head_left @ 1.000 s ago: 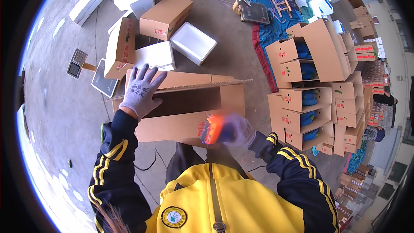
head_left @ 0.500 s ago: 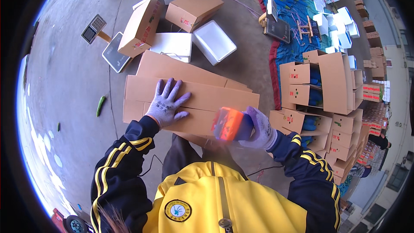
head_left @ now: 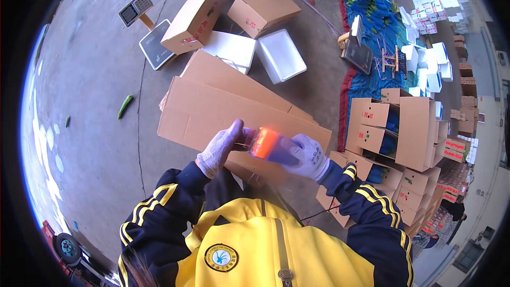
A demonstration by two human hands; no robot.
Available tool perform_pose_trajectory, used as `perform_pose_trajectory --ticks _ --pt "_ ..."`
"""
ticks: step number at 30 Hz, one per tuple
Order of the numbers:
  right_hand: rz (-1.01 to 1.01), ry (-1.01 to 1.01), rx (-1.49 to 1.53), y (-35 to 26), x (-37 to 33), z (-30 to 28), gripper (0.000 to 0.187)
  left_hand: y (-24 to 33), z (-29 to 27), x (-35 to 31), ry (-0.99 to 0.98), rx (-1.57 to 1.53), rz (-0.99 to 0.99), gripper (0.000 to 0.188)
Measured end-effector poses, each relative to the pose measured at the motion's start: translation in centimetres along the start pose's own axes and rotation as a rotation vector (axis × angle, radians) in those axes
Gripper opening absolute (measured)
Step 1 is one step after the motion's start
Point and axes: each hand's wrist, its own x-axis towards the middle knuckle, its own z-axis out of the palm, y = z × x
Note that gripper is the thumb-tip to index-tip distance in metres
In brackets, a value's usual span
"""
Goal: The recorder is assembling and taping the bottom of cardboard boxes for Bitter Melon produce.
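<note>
**Left hand (head_left: 219,149) lifts off the carton (head_left: 212,107) and meets the tape dispenser (head_left: 264,144)**

Half a second ago the left hand lies spread on the carton's top; now it is up at the dispenser's orange end, toward seven o'clock from the carton's middle, thumb and fingers curled. Whether they pinch anything I cannot tell, as that end is blurred. The right hand (head_left: 309,158), at four o'clock, keeps its fingers wrapped around the dispenser's bluish end. The dispenser itself sits between the two hands, over the carton's near edge at about half past four, and points more squarely toward nine.

A second ago the carton gapes, its dark inside showing; now overlapping panels cover the opening, the farther one fanned out toward twelve.

The surroundings have swung clockwise in view. The platform scale (head_left: 154,49) lies between ten and eleven, another carton leaning over it, and the white foam box (head_left: 282,57) stands open at one. The stacked open cartons (head_left: 415,133), with blue-wrapped produce inside, sit lower at three. A long green vegetable (head_left: 126,106) lies on the floor (head_left: 101,143) at nine, and more of the wheel (head_left: 68,248) shows toward eight.
</note>
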Motion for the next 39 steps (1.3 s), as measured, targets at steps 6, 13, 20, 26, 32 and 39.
perform_pose_trajectory --ticks 6,13,20,26,32,39 --pt "0.128 -0.142 0.046 -2.9 2.9 -1.2 0.066 0.3 -0.1 -0.3 0.131 0.544 0.217 0.033" --pt "0.106 -0.412 -0.077 -6.1 11.6 -0.4 0.063 6.7 -19.4 -3.7 0.726 0.774 0.437 0.032" --pt "0.201 -0.598 -0.131 -7.5 17.3 2.8 0.06 6.7 -26.6 0.5 0.739 1.151 0.234 0.033" --pt "0.243 -0.698 -0.196 -8.3 18.5 3.9 0.061 -4.4 -28.3 7.2 0.457 0.456 -0.133 0.051" --pt "0.246 -0.635 -0.2 -7.9 18.2 4.0 0.057 5.8 -22.4 3.0 0.264 0.961 -0.066 0.079" --pt "0.2 -0.693 -0.133 -6.4 14.9 1.7 0.054 5.3 -12.5 1.0 0.712 1.297 0.112 0.066"
